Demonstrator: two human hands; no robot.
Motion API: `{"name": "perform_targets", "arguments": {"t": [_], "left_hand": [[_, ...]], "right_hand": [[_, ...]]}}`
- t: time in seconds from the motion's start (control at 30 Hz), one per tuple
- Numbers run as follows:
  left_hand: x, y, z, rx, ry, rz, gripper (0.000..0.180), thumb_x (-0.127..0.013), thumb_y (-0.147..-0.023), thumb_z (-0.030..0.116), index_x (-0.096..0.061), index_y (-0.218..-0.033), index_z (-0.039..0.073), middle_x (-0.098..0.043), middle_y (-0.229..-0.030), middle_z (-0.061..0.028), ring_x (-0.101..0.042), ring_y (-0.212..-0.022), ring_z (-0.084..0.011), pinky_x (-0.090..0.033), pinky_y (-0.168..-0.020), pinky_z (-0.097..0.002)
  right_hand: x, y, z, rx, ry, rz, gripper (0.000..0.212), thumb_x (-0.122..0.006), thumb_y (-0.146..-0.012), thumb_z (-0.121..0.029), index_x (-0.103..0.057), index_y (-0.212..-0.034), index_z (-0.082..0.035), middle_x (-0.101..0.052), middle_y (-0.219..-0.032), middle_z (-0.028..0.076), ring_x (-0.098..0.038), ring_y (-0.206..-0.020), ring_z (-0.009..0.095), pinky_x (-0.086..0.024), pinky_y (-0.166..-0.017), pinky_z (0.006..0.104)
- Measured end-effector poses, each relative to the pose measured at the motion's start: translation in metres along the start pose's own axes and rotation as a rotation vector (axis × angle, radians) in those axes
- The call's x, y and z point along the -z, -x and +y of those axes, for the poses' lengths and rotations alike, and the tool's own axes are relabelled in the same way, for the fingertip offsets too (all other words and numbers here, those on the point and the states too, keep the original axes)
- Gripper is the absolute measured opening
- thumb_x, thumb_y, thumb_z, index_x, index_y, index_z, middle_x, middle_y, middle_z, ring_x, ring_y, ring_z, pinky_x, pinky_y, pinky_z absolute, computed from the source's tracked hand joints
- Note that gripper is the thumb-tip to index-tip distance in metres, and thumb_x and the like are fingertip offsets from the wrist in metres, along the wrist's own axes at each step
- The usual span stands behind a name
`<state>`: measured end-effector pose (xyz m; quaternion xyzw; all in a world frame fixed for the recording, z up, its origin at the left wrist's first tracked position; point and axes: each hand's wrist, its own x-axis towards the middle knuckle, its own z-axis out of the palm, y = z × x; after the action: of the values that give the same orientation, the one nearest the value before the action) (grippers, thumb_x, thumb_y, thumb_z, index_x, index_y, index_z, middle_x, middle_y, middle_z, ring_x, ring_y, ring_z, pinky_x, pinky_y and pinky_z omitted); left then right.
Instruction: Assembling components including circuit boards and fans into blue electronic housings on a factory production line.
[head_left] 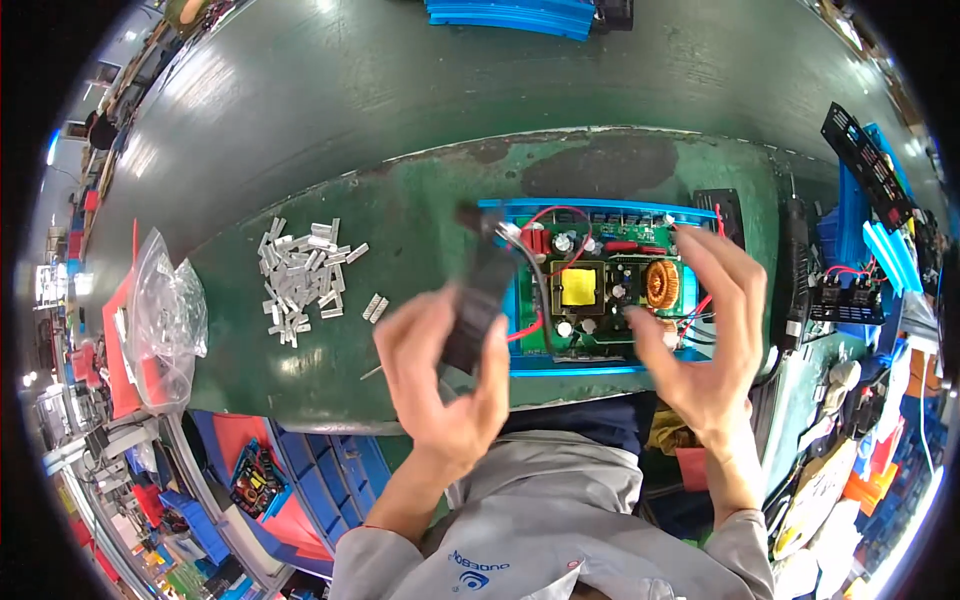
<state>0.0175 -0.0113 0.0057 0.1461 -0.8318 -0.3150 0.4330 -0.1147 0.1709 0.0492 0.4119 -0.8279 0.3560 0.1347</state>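
In front of me on the green bench lies an open blue metal housing (580, 371) with a green circuit board (635, 237) inside. The board carries a yellow-topped transformer (578, 288) and a copper-wound ring coil (661, 284). My left hand (440, 400) grips a black end panel (484, 300), blurred by motion, at the housing's left end. Black and red wires run from around the panel to the board. Over the right end of the housing, my right hand (712, 350) is spread with fingers and thumb apart, close to red wires (722, 270) there.
A pile of small silver metal pieces (300, 275) lies to the left, with a clear plastic bag (168, 320) beyond it. A black pen-shaped tool (793, 270) lies right of the housing. More blue housings (852, 215) stand far right; another blue part (515, 15) is at the back.
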Motion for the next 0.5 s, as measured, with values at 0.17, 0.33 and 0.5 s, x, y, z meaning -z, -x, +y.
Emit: {"name": "perform_targets", "arguments": {"t": [0.17, 0.33, 0.5], "left_hand": [[0.011, 0.012, 0.001, -0.291, 0.309, -0.099, 0.03, -0.076, -0.07, 0.0, -0.07, -0.098, 0.009, -0.068, -0.101, -0.0147, -0.065, -0.083, -0.0276, -0.05, -0.072, -0.0366], [0.02, 0.02, -0.007, -0.277, 0.221, -0.084, 0.032, -0.081, -0.071, 0.005, -0.069, -0.1, 0.01, -0.068, -0.099, -0.0121, -0.066, -0.08, -0.0258, -0.05, -0.068, -0.0357], [0.002, 0.012, -0.013, 0.331, 0.187, 0.012, 0.053, -0.08, -0.079, 0.0, -0.054, -0.125, -0.004, -0.057, -0.121, -0.0186, -0.058, -0.099, -0.0255, -0.05, -0.075, -0.0306]], "right_hand": [[-0.022, -0.052, -0.008, 0.219, -0.146, -0.249, 0.076, -0.081, -0.075, -0.01, -0.051, -0.144, -0.004, -0.063, -0.128, 0.013, -0.056, -0.126, 0.033, -0.041, -0.109, 0.0492], [-0.029, -0.046, 0.0, 0.314, -0.029, -0.287, 0.04, -0.075, -0.075, -0.005, -0.07, -0.114, -0.008, -0.06, -0.084, 0.003, -0.06, -0.085, 0.023, -0.045, -0.102, 0.0499], [-0.005, -0.014, 0.015, 0.214, -0.037, -0.209, 0.026, -0.078, -0.071, -0.001, -0.073, -0.096, -0.009, -0.062, -0.089, 0.004, -0.061, -0.09, 0.027, -0.048, -0.091, 0.0457]]}}
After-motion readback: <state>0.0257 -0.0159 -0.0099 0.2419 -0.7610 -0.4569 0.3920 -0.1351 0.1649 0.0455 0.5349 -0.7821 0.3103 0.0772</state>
